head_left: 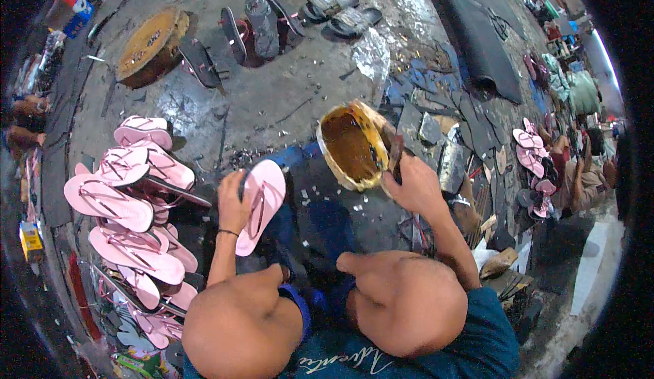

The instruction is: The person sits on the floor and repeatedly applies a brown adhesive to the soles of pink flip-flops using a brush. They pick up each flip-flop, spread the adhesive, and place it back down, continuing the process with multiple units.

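Sandal pile (112,205): bounds my left. Left hand (234,198): forearm raised, fingers closed on left edge of pink sandal (264,205), before left knee (238,331). Floor (272,110): open ahead, gap between sandal and tub (373,132). Right hand (417,185): forearm angled inward, fingers bent at tub's right rim; grip: cannot tell.

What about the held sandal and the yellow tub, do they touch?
Apart: the head view shows a gap between the pink sandal and the tub.
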`<state>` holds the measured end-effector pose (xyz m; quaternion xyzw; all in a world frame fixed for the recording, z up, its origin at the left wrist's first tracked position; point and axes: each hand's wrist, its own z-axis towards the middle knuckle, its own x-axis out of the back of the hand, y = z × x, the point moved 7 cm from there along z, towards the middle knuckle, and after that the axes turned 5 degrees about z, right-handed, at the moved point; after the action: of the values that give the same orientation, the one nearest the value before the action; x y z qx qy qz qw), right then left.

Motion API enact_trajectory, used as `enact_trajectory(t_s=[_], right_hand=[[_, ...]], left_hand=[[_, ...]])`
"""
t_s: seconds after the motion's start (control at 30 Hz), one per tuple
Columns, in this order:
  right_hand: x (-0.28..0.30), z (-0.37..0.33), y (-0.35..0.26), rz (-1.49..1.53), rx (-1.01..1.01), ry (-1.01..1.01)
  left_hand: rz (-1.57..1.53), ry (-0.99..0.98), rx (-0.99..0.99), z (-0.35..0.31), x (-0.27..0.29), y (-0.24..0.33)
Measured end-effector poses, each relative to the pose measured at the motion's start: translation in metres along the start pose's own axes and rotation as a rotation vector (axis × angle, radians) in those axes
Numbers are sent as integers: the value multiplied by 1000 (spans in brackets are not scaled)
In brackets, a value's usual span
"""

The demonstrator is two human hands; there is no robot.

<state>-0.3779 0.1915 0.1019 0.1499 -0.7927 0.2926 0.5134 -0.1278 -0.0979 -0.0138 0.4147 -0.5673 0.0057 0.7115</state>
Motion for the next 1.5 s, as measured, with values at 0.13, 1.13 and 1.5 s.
enact_trajectory(t_s=[0.13, 1.13, 1.5], right_hand=[[-19, -26, 11, 20, -4, -329], [-8, 65, -161, 902, 554, 485], [-70, 60, -183, 2014, -79, -410]], left_hand=[[-227, 142, 201, -51, 30, 21], [-1881, -177, 475, 40, 2, 87], [-1304, -308, 428, 32, -10, 50]])
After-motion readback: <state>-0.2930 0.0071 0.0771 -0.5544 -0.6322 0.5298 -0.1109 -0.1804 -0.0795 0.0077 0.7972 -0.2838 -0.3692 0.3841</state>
